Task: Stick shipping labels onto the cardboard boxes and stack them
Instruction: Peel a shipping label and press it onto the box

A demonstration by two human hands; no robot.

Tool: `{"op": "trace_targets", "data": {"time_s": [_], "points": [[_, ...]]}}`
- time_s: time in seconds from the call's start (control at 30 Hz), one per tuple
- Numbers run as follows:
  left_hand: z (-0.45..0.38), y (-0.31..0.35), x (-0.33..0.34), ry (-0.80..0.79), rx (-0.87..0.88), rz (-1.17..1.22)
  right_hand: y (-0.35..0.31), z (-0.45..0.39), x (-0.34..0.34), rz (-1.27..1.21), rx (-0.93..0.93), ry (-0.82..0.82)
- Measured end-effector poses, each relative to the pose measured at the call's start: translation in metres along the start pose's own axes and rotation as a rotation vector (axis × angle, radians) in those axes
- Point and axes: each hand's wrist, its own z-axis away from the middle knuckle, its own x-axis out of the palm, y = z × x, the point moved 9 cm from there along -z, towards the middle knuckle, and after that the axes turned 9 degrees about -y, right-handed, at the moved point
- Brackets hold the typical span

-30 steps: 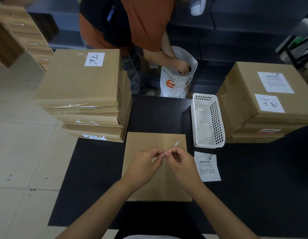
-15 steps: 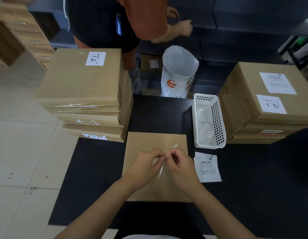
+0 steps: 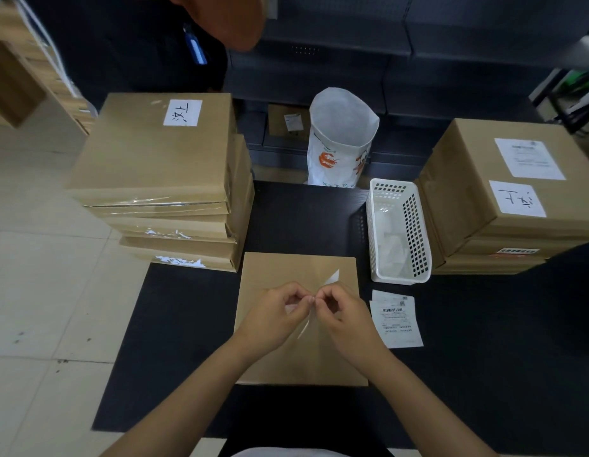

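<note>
— Behind the desk, the person in orange is stepping away from the white bag, arm withdrawn.

— Meanwhile we're still pinching the label in both grips, left hand and right hand, above the flat cardboard box lying before us.

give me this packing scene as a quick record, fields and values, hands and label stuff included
left hand: pinches the label sheet
right hand: pinches the same sheet
label sheet: thin, held above the flat box
flat box: on the black mat, no label on the visible top
spare labels: on the mat, right of the flat box
white basket: beyond the spare labels
left stack: handwritten note on top
right stack: two papers on top
</note>
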Motion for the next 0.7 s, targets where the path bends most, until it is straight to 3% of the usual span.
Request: {"op": "trace_targets", "data": {"time_s": [0.27,0.53,0.63,0.7], "points": [[0.005,0.000,-0.001,-0.053,-0.004,0.163,-0.006,0.002,-0.001,-0.099,0.015,-0.007],[0.008,0.003,-0.001,-0.049,0.003,0.062,-0.011,0.005,0.001,-0.030,-0.012,-0.045],[0.009,-0.006,-0.008,0.068,-0.073,0.127,-0.011,0.006,0.000,-0.047,-0.001,-0.019],[0.011,-0.019,-0.018,0.198,-0.182,0.294,0.001,0.006,-0.006,-0.144,0.086,0.056]]}}
